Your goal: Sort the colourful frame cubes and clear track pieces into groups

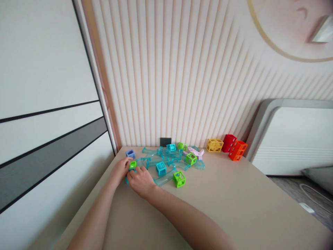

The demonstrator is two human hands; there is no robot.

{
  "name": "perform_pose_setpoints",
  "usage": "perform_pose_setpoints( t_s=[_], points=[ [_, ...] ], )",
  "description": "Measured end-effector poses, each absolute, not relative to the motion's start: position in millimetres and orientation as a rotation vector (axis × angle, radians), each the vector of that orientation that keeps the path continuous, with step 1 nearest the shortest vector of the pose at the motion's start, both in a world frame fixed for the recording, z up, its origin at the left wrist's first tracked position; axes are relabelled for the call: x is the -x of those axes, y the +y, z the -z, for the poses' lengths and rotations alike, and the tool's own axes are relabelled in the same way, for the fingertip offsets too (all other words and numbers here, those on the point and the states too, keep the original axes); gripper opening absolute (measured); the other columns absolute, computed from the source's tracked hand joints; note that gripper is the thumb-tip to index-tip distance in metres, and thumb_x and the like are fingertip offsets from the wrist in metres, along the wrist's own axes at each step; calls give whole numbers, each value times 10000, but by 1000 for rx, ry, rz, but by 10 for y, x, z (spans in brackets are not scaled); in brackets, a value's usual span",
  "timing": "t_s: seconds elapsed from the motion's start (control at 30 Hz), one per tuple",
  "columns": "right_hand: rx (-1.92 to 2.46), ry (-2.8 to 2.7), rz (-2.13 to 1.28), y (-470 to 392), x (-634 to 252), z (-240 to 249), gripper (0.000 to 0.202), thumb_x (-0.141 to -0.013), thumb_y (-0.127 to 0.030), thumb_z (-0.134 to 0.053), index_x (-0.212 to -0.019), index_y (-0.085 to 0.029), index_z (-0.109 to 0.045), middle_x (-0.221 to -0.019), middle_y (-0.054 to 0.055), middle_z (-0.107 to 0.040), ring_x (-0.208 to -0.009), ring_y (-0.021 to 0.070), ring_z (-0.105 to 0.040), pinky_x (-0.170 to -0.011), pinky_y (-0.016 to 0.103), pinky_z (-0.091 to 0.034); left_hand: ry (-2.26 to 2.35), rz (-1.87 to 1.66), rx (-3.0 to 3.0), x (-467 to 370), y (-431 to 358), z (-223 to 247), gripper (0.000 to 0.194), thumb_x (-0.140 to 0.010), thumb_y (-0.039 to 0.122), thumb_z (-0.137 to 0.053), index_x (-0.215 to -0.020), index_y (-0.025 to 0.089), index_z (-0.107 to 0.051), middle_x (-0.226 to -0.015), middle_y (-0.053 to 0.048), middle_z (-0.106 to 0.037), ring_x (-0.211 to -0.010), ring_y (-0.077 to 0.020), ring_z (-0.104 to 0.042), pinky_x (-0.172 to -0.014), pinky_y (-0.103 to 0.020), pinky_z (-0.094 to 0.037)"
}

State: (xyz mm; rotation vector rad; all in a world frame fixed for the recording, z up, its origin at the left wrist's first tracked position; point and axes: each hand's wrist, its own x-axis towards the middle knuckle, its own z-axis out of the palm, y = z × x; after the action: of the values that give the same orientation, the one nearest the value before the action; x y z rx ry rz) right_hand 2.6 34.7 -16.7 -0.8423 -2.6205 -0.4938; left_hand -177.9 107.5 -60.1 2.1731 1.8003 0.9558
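Note:
At the left end of the table, my left hand (121, 170) is closed with its fingers against a green hollow cube block (132, 164). My right hand (142, 181) is closed just in front of it, fingers curled over a blue block (127, 180) that sits below the green one and is mostly hidden. Close behind my left fingertips lies a periwinkle cube block (130, 153). To the right of my hands are clear teal track pieces (156, 162), a blue cube block (161, 168) and a front green cube block (179, 179).
More cubes and a pale pink piece (195, 152) lie among the track pieces. Yellow blocks (214, 145), red blocks (229, 143) and orange blocks (237, 150) stand at the back right. A ribbed wall (166, 76) rises behind the table (208, 205); a white cabinet (52, 86) is left.

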Motion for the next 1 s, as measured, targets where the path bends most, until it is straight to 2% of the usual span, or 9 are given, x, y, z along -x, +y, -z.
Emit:
perform_pose_setpoints(
  t_s=[0.13,0.27,0.43,0.57,0.8,1.0],
  points=[
    [854,-2624,473,350,-59,184,127,-948,-146,-526,-950,-110,-648,-924,88,-704,-879,260,-628,-748,406,-502,1795,-934,-2210,1740,1064,558,337,-836,260,-400,-932,188,-715,-984,-88,-765,-911,-240,-708,-864,-345,-537],
    [859,-2642,445,338,-64,187,131,-945,-137,-522,-898,-127,-644,-883,73,-703,-813,240,-645,-722,388,-504,1777,-933,-2227,1733,1058,520,357,-811,212,-396,-911,186,-738,-1001,-92,-764,-949,-240,-698,-894,-343,-524],
    [816,-2674,458,284,-87,168,130,-954,-129,-499,-909,-121,-621,-855,73,-688,-716,212,-646,-674,356,-506,1754,-923,-2227,1733,1058,488,349,-782,200,-424,-869,196,-762,-989,-90,-762,-919,-231,-701,-882,-318,-530],
    [827,-2702,470,263,-152,126,138,-971,-118,-462,-926,-123,-593,-867,76,-672,-715,209,-651,-667,348,-518,1755,-909,-2213,1715,1078,459,326,-753,215,-462,-845,199,-774,-958,-98,-763,-890,-251,-707,-858,-336,-545],
    [994,-2690,391,278,-279,110,122,-991,-111,-417,-1013,-134,-535,-973,88,-641,-768,194,-648,-639,300,-527,1759,-873,-2206,1675,1039,418,324,-759,271,-490,-882,190,-779,-973,-103,-758,-921,-272,-705,-878,-361,-542],
    [928,-2563,342,277,-436,39,70,-980,-153,-471,-1014,-158,-532,-952,61,-641,-776,191,-630,-713,297,-521,1806,-858,-2225,1642,942,428,331,-811,278,-488,-1004,207,-746,-1080,-96,-733,-987,-278,-690,-919,-383,-523]
  ],
)
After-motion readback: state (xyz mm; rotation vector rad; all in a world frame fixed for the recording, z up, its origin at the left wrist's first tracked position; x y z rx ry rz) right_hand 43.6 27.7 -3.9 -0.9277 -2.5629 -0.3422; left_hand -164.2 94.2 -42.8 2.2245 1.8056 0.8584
